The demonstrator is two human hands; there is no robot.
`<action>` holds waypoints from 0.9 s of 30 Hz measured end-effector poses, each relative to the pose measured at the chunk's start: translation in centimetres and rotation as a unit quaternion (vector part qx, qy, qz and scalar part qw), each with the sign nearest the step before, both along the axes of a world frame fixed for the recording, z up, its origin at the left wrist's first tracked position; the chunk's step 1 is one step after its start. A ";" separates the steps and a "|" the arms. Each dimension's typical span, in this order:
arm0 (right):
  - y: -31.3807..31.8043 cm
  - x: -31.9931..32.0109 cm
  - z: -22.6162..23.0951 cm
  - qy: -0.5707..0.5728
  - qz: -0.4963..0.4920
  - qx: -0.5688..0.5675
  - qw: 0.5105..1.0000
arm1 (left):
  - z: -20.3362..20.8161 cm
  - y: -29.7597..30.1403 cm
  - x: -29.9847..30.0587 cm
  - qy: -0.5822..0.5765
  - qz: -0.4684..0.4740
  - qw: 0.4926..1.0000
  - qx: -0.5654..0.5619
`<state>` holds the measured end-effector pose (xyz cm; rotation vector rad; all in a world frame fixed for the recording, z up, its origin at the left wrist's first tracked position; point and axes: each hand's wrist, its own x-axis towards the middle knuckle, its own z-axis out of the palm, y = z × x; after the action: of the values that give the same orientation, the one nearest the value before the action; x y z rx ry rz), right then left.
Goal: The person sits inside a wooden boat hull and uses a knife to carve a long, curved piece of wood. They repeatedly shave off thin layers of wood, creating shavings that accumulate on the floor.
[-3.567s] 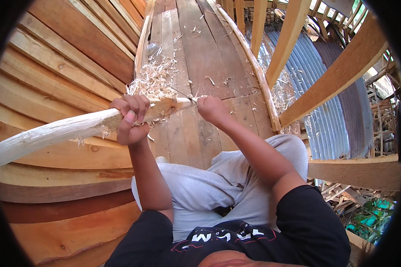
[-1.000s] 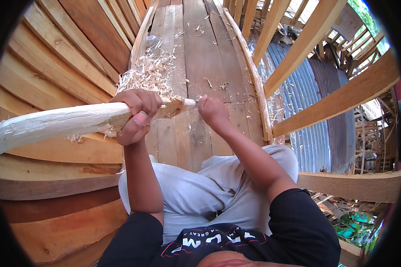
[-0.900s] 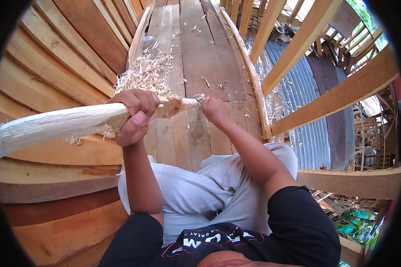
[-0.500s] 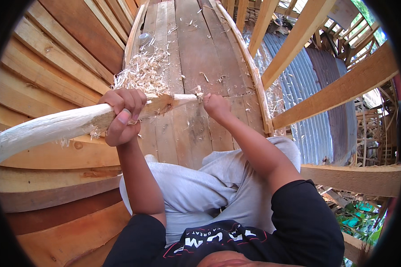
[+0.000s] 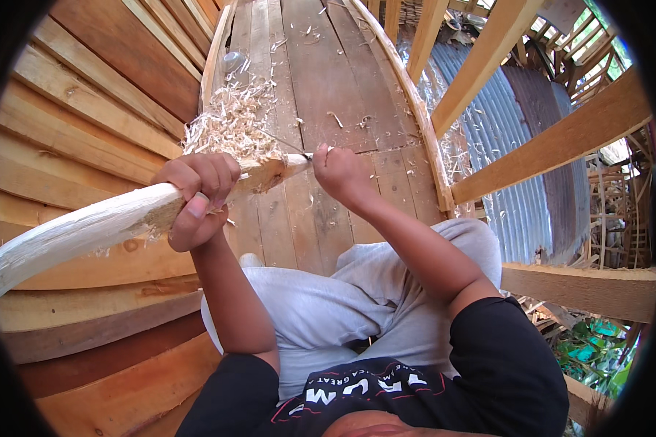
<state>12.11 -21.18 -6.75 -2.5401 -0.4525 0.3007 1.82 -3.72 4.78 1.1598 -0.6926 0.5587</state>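
A long, pale, peeled wooden pole (image 5: 87, 227) slants in from the left edge, and its cut end tapers to a point in front of me. My left hand (image 5: 199, 191) is closed round the pole a short way back from that end. My right hand (image 5: 341, 175) is a fist beside the tip. Out of it a thin dark knife blade (image 5: 287, 146) points up and left, against the tapered end. The knife's handle is hidden inside the fist. Just beyond the pole lies a heap of curled wood shavings (image 5: 233, 120).
I sit on a plank floor (image 5: 328, 87) scattered with shavings. A small clear round container (image 5: 233, 61) stands past the heap. Stacked boards (image 5: 73, 109) form the left side. Wooden rails (image 5: 554, 156) run along the right, with corrugated metal sheets (image 5: 514, 146) below them.
My right fist has moved slightly left and nearer to me, and the knife blade now shows. The left hand keeps its grip; the pole has shifted slightly.
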 end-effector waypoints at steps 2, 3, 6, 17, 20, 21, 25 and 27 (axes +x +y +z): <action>-2.6 2.0 -3.1 0.023 -0.037 -0.004 0.999 | -0.1 0.0 0.5 -0.007 -0.017 1.000 -0.008; -3.5 3.6 -6.5 0.035 -0.062 -0.010 0.997 | 0.1 -0.4 0.9 -0.004 -0.017 1.000 -0.016; -2.2 3.6 -7.5 0.040 -0.049 0.002 0.998 | 0.1 -0.1 0.2 0.001 0.009 1.000 -0.013; -1.9 3.7 -7.5 0.025 -0.059 0.039 0.997 | -0.4 0.4 0.7 -0.006 0.041 0.997 -0.072; -1.1 1.0 -3.6 0.029 -0.026 0.066 0.997 | -0.5 -0.2 0.3 0.007 0.085 0.991 -0.099; -0.7 0.4 -2.1 0.028 -0.012 0.091 0.995 | -0.3 -0.5 0.4 0.010 0.092 0.990 -0.106; 0.8 -0.8 -0.2 -0.013 -0.015 0.124 0.992 | -0.1 -1.3 0.4 0.046 0.152 0.980 -0.124; 0.6 0.0 -1.8 -0.009 -0.019 0.100 0.995 | 0.0 -0.6 0.7 0.086 0.207 0.957 -0.184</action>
<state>12.08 -20.59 -8.56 -2.3553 -0.4179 0.2068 2.52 -4.31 4.83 0.9865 -0.1779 0.8859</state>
